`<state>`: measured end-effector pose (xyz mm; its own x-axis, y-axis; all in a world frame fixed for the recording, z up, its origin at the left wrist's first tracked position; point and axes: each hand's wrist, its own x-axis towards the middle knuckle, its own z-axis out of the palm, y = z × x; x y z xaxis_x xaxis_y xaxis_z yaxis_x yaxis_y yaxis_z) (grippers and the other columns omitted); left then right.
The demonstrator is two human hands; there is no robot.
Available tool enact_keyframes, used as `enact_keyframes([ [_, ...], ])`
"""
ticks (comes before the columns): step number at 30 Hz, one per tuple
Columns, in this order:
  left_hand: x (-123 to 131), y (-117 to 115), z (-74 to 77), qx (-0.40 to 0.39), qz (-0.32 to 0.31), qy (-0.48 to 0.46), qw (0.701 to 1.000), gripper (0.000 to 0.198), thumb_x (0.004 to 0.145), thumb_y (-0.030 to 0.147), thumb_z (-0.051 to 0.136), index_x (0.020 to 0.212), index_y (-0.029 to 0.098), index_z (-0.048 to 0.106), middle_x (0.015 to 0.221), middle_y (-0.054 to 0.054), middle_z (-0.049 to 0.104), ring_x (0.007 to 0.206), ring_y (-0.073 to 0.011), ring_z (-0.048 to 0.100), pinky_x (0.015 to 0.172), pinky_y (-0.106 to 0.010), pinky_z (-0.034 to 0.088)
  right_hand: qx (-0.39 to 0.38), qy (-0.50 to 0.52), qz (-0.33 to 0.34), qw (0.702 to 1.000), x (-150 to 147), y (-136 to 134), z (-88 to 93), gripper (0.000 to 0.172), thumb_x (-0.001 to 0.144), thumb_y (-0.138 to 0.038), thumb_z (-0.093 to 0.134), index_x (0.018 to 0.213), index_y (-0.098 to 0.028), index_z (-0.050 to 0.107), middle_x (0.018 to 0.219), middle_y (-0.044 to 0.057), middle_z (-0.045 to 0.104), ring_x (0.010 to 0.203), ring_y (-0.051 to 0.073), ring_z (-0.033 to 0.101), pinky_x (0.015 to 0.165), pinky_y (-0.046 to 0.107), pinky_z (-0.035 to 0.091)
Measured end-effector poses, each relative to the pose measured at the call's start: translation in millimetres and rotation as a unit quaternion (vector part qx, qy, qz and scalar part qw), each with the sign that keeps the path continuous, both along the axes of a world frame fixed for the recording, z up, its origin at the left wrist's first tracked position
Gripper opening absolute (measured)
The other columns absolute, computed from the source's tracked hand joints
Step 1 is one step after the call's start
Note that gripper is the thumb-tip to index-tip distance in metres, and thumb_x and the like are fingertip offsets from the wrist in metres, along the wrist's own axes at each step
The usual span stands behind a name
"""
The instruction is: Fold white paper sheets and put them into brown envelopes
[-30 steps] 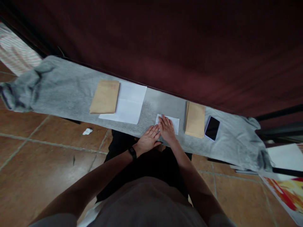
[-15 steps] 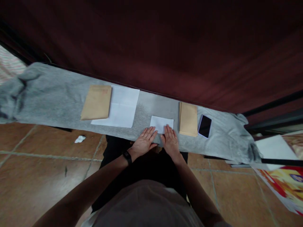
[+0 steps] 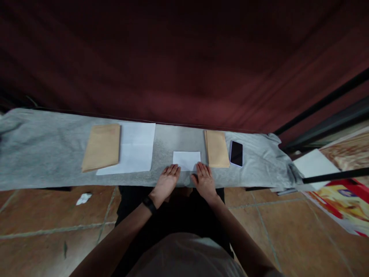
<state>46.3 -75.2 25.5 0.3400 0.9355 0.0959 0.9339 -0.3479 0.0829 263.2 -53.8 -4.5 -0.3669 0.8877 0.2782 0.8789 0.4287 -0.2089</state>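
Note:
A small folded white paper (image 3: 186,160) lies on the grey cloth-covered table (image 3: 43,154) in front of me. My left hand (image 3: 166,182) rests flat on the cloth at the paper's near left corner, fingers stretched out, a black band on its wrist. My right hand (image 3: 204,180) lies flat at the paper's near right corner, fingers stretched out too. Neither hand holds anything.
A brown envelope (image 3: 101,147) lies on a larger white sheet (image 3: 135,147) to the left. Another brown envelope stack (image 3: 216,148) and a black phone (image 3: 236,153) lie to the right. A dark red curtain hangs behind the table. Crumpled paper (image 3: 83,198) lies on the tiled floor; prints (image 3: 340,192) lie right.
My right hand slid back off the folded paper toward me, and both hands now lie apart at its near corners. The view has swung to the left.

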Motion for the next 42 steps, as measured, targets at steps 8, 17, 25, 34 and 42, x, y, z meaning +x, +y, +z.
enact_keyframes([
  [8, 3, 17, 17.4, -0.014, -0.036, 0.072, 0.997, 0.047, 0.088, -0.004, 0.042, 0.127, 0.01, 0.062, 0.136, -0.02, 0.064, 0.122, -0.029, 0.063, 0.094, -0.041, 0.055, -0.024, -0.045, 0.055, 0.997, 3, 18, 17.6, 0.044, 0.099, -0.032, 0.058, 0.138, -0.012, 0.061, 0.147, 0.015, 0.058, 0.132, 0.029, 0.057, 0.118, 0.045, 0.04],
  [17, 9, 19, 27.5, -0.003, -0.041, 0.067, 0.997, 0.03, 0.089, -0.001, 0.047, 0.106, 0.013, 0.067, 0.115, -0.016, 0.071, 0.106, -0.0277, 0.066, 0.084, -0.039, 0.055, -0.054, -0.061, 0.057, 0.995, 1, 29, 21.8, 0.039, 0.099, -0.029, 0.059, 0.136, -0.022, 0.064, 0.142, 0.013, 0.062, 0.123, 0.028, 0.063, 0.106, 0.042, 0.049],
  [25, 0, 25, 44.9, 0.021, -0.015, 0.007, 1.0, 0.019, 0.093, 0.006, 0.05, 0.104, 0.015, 0.063, 0.104, -0.011, 0.071, 0.099, -0.0241, 0.067, 0.088, -0.038, 0.052, -0.081, 0.009, 0.081, 0.993, 9, 44, 30.5, 0.034, 0.1, -0.02, 0.047, 0.125, -0.024, 0.07, 0.131, 0.009, 0.069, 0.115, 0.024, 0.068, 0.102, 0.039, 0.052],
  [34, -11, 58, 35.1, -0.059, 0.168, -0.529, 0.83, 0.024, 0.089, 0.022, 0.058, 0.112, 0.019, 0.061, 0.081, 0.001, 0.07, 0.069, -0.015, 0.066, 0.063, -0.025, 0.05, -0.121, 0.311, 0.01, 0.943, 4, 80, 48.5, 0.031, 0.094, -0.041, 0.055, 0.102, -0.018, 0.074, 0.094, 0.008, 0.076, 0.083, 0.022, 0.071, 0.078, 0.033, 0.057],
  [42, -6, 59, -7.8, -0.035, 0.241, -0.493, 0.835, 0.051, 0.083, 0.007, 0.053, 0.133, 0.015, 0.055, 0.112, -0.01, 0.074, 0.096, -0.0216, 0.071, 0.091, -0.038, 0.055, -0.01, 0.18, -0.021, 0.983, -26, 73, 18.3, 0.045, 0.099, -0.028, 0.045, 0.142, -0.018, 0.057, 0.143, 0.017, 0.059, 0.132, 0.03, 0.056, 0.11, 0.049, 0.047],
])
